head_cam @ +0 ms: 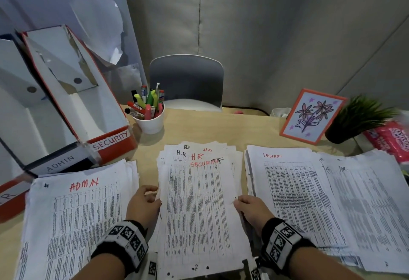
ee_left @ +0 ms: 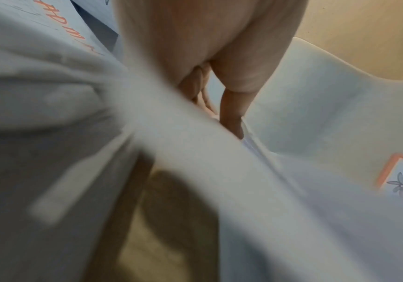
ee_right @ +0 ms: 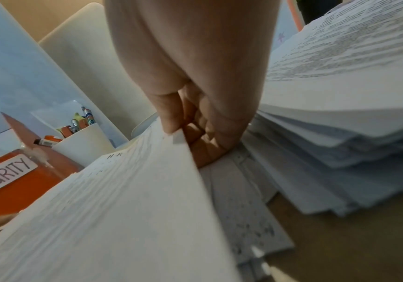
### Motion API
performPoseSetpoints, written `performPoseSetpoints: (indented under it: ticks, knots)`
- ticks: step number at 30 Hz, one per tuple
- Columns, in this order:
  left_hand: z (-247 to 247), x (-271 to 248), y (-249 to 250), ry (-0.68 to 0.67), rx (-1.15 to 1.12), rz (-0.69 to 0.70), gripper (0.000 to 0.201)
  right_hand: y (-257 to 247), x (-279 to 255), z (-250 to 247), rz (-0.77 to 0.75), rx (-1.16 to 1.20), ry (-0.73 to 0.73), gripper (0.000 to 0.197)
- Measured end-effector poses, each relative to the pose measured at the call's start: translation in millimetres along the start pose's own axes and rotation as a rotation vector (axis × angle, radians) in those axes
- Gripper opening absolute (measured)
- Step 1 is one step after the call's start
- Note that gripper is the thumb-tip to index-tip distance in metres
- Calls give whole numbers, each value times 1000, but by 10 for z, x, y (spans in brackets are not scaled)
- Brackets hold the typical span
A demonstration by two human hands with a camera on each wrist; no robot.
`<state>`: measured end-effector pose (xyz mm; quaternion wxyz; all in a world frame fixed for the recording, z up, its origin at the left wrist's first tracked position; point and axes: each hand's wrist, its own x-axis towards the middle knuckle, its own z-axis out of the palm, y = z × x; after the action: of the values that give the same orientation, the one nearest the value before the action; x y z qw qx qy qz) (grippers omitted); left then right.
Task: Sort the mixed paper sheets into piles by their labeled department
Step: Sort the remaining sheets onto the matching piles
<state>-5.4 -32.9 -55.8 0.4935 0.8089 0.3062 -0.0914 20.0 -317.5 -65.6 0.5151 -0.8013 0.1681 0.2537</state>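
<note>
A mixed stack of printed sheets (head_cam: 199, 213) lies in the middle of the desk, its top sheet (head_cam: 200, 182) marked SECURITY in red, with H.R labels peeking out behind. My left hand (head_cam: 155, 197) holds that sheet's left edge. My right hand (head_cam: 238, 202) pinches its right edge between thumb and fingers (ee_right: 171, 122), lifting it off the stack (ee_right: 232, 190). An ADMIN pile (head_cam: 77, 213) lies to the left, a SECURITY pile (head_cam: 294, 191) to the right and an HR pile (head_cam: 365, 202) at the far right. The left wrist view is blurred, with my thumb (ee_left: 232, 114) against paper.
File boxes labelled SECURITY (head_cam: 110, 142) and ADMIN (head_cam: 59, 164) stand at the back left. A white cup of pens (head_cam: 150, 122) stands behind the stack. A framed flower drawing (head_cam: 309, 116), a potted plant (head_cam: 358, 120) and a pink packet (head_cam: 391, 140) are at the back right. A chair (head_cam: 186, 80) faces the desk.
</note>
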Motion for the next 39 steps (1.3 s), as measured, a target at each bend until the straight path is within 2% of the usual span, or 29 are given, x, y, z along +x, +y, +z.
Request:
performPoseSetpoints:
  ticks: [5,9,12,14,17,20,23,27,30,34,36,39]
  knots:
    - [0,-2,-6,-24,15,2,20,-178,-82,-88,-107,-64,48,26]
    - [-2,11,-25,-29,41,13,14,-352,-163,-548,-192,47,105,28]
    - [1,9,-23,-38,31,0,8,-369,-202,-1123,-114,157,177,22]
    - [7,22,-28,-54,3,-13,6,-289,-193,-1525,-41,142,246,21]
    - [-3,68,-55,-80,18,-19,7,-89,-94,-1975,42,21,376,22]
    - [14,138,-108,-90,34,-31,11,85,34,-2180,105,-208,451,27]
    - [21,179,-114,-108,65,-10,11,158,135,-2199,144,-380,469,17]
    - [48,264,-155,-150,-16,-51,9,142,196,-2141,219,-532,485,32]
    - [58,266,-186,-184,-95,-72,6,134,200,-2117,254,-666,460,32]
    - [47,319,-256,-252,-145,-115,6,131,145,-2060,293,-689,490,33]
    - [32,269,-182,-265,-175,-165,7,71,112,-1965,221,-698,566,39]
    - [26,169,-15,-303,-190,-180,12,-117,34,-1588,-62,-635,584,33]
